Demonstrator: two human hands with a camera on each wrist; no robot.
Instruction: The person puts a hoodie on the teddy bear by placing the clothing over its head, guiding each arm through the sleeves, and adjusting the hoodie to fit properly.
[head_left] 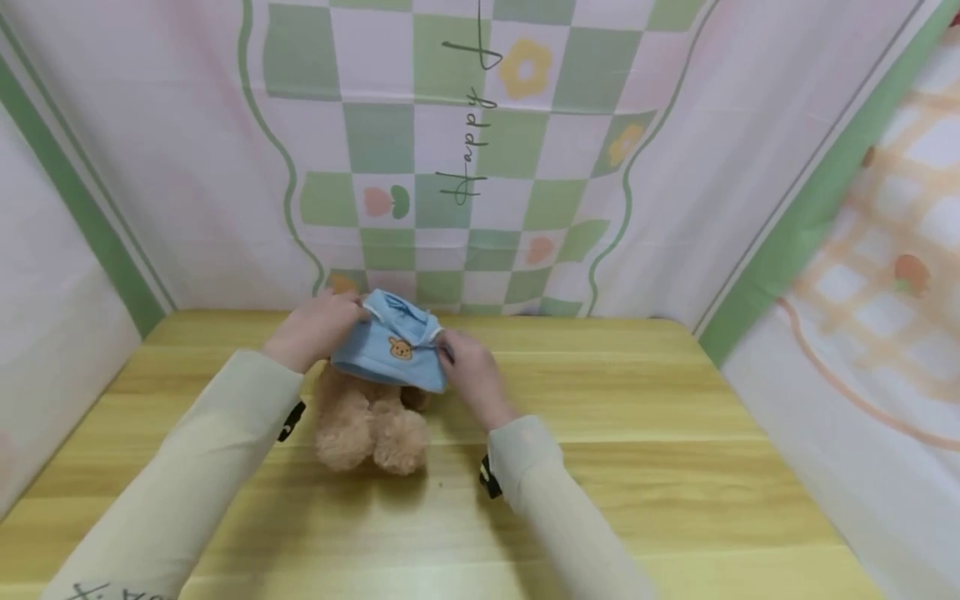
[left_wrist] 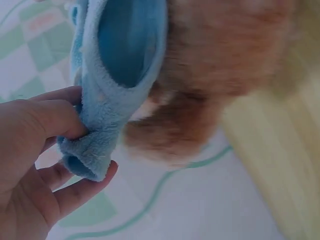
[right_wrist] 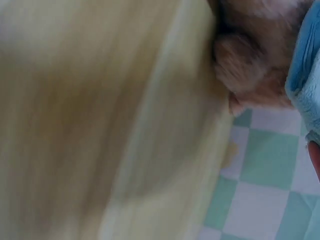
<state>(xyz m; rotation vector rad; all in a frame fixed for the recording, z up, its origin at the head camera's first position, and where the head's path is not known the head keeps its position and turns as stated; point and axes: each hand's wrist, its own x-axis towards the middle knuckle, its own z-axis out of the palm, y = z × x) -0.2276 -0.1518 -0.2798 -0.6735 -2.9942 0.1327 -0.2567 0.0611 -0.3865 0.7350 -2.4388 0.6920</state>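
Observation:
A small light-blue fleece hoodie with a bear face on its front is held up between both hands. My left hand pinches one sleeve, and in the left wrist view thumb and fingers grip the bunched blue cloth. On the other side my right hand grips the garment's edge; only a fingertip shows in the right wrist view. Behind and below the hoodie sits a brown plush toy, its fluffy legs toward me. Cloth hides its upper part. The hoodie's bottom opening faces down over the toy.
The wooden table extends on all sides of the toy. A green-and-white checked cloth hangs behind the table's back edge, with more printed cloth at left and right. Black straps circle the wrists.

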